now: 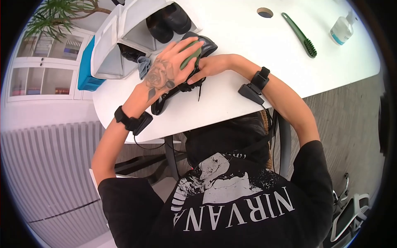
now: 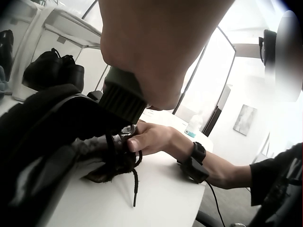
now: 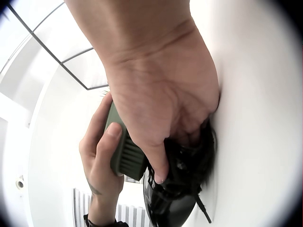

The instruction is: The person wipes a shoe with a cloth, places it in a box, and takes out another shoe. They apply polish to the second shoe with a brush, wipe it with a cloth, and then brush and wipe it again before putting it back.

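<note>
My tattooed left hand (image 1: 161, 76) grips a green scrubbing brush (image 1: 191, 54) from above. Its bristles (image 3: 131, 161) meet the side of a glossy black lace-up shoe (image 1: 209, 44). The right hand (image 1: 215, 65) holds this shoe on the white table, thumb outside and fingers inside the opening, as the right wrist view shows. A loose black lace (image 2: 135, 189) hangs from the shoe. Much of the shoe is hidden under both hands in the head view.
White storage boxes (image 1: 109, 35) at the back left hold black shoes (image 1: 169, 22), with a grey-blue cloth (image 1: 144, 66) beside them. A long-handled green brush (image 1: 298, 35), a clear bottle (image 1: 342, 29) and a round table hole (image 1: 265, 13) lie toward the far right.
</note>
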Motion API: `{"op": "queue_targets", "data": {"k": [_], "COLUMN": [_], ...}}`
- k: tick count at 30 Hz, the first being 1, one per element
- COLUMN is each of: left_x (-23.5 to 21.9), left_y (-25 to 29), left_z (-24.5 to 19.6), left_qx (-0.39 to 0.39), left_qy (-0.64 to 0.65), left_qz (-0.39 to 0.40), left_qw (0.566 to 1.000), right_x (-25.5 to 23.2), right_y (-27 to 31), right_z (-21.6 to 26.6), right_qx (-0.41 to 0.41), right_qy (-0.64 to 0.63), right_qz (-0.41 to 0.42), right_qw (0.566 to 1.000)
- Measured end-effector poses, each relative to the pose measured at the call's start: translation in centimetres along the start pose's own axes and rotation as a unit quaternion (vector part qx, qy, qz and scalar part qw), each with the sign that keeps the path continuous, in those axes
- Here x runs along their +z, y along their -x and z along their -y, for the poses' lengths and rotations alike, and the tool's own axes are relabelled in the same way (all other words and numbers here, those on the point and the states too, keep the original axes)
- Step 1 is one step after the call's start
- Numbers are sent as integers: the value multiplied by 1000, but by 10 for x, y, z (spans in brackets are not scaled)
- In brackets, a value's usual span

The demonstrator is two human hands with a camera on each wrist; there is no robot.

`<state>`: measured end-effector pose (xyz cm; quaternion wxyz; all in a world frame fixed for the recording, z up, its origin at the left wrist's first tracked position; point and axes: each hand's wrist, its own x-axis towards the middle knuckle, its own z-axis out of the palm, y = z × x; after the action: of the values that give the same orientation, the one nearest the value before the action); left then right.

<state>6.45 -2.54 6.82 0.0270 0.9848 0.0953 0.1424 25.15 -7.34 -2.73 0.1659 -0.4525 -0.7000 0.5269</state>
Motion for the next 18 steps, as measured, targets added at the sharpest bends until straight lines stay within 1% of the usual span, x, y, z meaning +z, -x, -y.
{"op": "queue_targets", "data": {"k": [1, 3, 4, 7, 10, 12, 14, 16, 17, 18], "left_x": [5, 15, 18, 16, -5, -19, -32, -48, -51, -50], "left_y": [-6, -19, -22, -25, 0, 22, 52, 84, 97, 108], "left_z": [1, 1, 3, 6, 1, -8, -22, -30, -33, -39], "left_qx": [8, 25, 22, 20, 9, 0, -25, -55, -71, -66], "left_qy": [-3, -8, -12, -19, -15, -12, -26, -44, -30, -31], "left_qz": [-12, -37, -35, -30, -23, -14, 9, 21, 19, 27], "left_qw": [1000, 999, 999, 999, 1000, 1000, 999, 997, 997, 997], "right_x": [1, 7, 11, 22, 3, 1, 5, 1, 2, 3], "right_y": [-3, -3, -2, -7, 15, 24, 12, 10, 10, 10], "right_z": [-2, -7, -10, -17, 18, 26, 11, 14, 14, 13], "right_qx": [21, -45, -78, -111, 3, -14, -11, 40, 29, 18], "right_qy": [14, -24, -42, -73, -17, -25, -41, 25, 18, 12], "right_qz": [11, -32, -53, -125, -43, -50, -24, -36, -34, -32], "right_qw": [1000, 998, 995, 983, 999, 998, 999, 998, 999, 999]}}
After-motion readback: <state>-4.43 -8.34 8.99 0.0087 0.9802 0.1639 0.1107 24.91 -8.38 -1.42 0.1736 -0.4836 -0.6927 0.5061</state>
